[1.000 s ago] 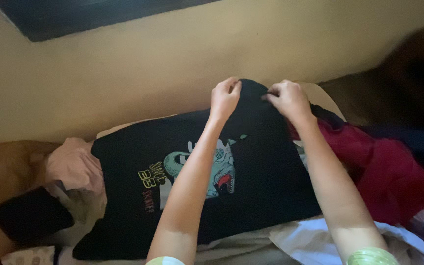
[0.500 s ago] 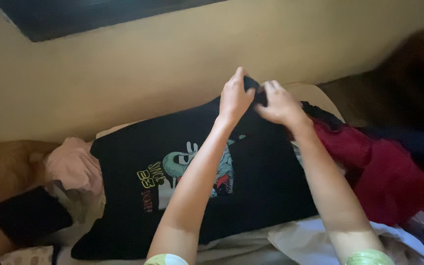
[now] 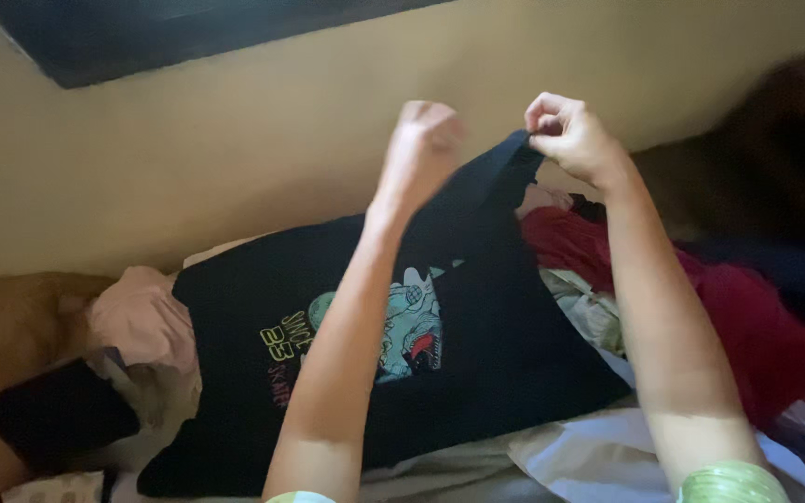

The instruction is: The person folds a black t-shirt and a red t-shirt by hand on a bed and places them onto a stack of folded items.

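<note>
Above the laundry heap, left hand and right hand pinch the black printed T-shirt by its far edge, apart, stretching it taut; its body lies on the pile.

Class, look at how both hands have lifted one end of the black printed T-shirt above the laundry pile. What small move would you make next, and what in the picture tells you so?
Probably carry the raised edge toward the printed end to fold it. The left hand and right hand pinch one end of the black T-shirt clear of the red garment, while its other end lies flat.
</note>
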